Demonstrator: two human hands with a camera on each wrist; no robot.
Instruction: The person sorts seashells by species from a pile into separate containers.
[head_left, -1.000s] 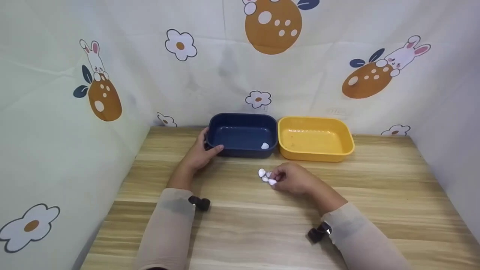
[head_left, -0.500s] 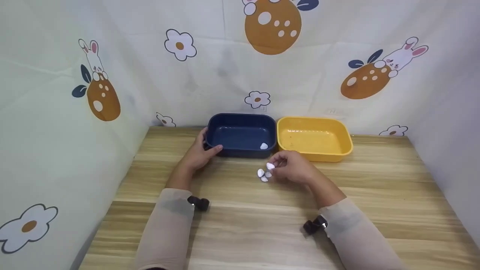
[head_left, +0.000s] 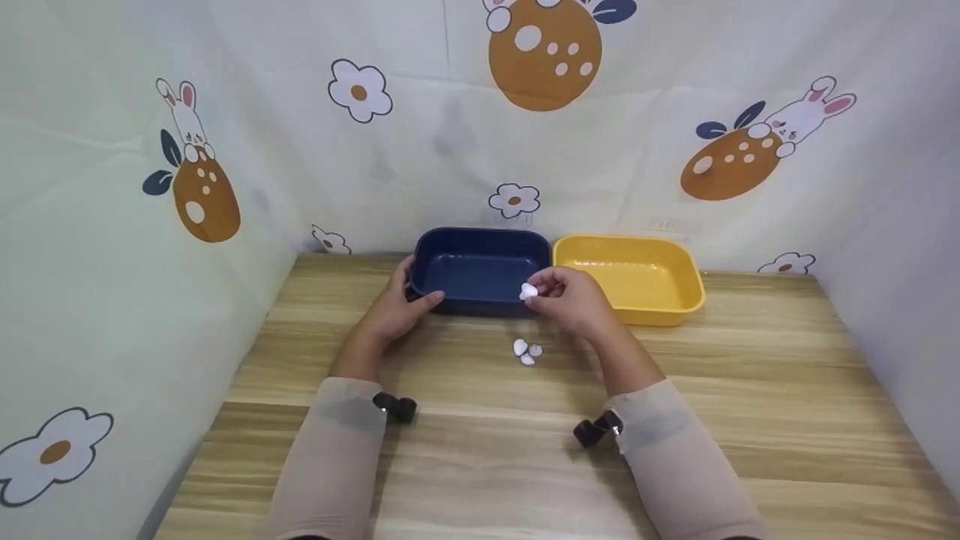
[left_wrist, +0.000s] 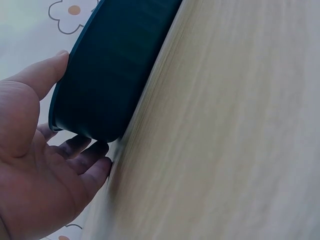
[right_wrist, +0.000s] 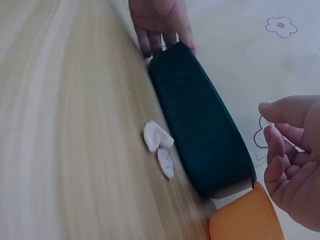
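Note:
My left hand [head_left: 396,309] holds the left end of a dark blue plastic box [head_left: 484,307], thumb at the front rim and fingers against its end wall, as the left wrist view shows too. Over the box's front right corner, my right hand [head_left: 576,301] pinches a small white shell [head_left: 529,289] between thumb and fingertips. In the head view that shell overlaps the spot where another lay in the box. Three more white shells [right_wrist: 158,136] lie close together on the table, in front of the box. In the right wrist view the pinched shell hardly stands out from the pale wall.
A yellow plastic box [head_left: 660,315] stands against the blue one on its right, partly behind my right hand. Both boxes sit at the back of the wood-grain table [head_left: 480,450], near a cloth backdrop [head_left: 420,150] printed with rabbits and flowers.
My right hand has picked one shell from the small group and carried it up and back to the blue box's front right rim. The left hand stays on the box.

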